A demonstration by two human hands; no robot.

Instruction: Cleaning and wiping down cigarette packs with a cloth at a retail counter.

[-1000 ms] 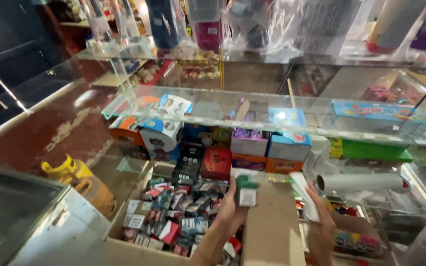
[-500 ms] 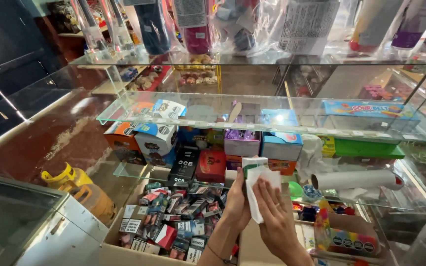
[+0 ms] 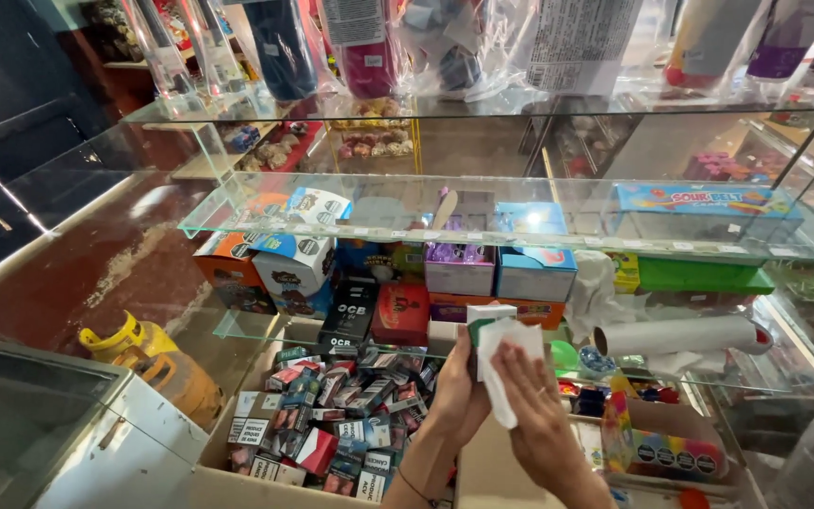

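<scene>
Lower centre: left hand [image 3: 461,401] clamped on small white-green pack [image 3: 484,320], right hand [image 3: 536,410] pressing white cloth [image 3: 506,363] flat against it. Tip, imo: firm grip, short wipes, keep pack over cardboard box [image 3: 237,462].

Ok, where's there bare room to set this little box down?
The glass shelf is bare between the blue-and-white pack and the blue box. The cardboard flap under your hands is bare too. The carton of small packs is crowded, as are the stacked boxes behind.

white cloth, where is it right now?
Head view, lower centre: the white cloth is under the right hand, pressed against the small white-and-green box held by the left hand, above the cardboard box of packets.
</scene>
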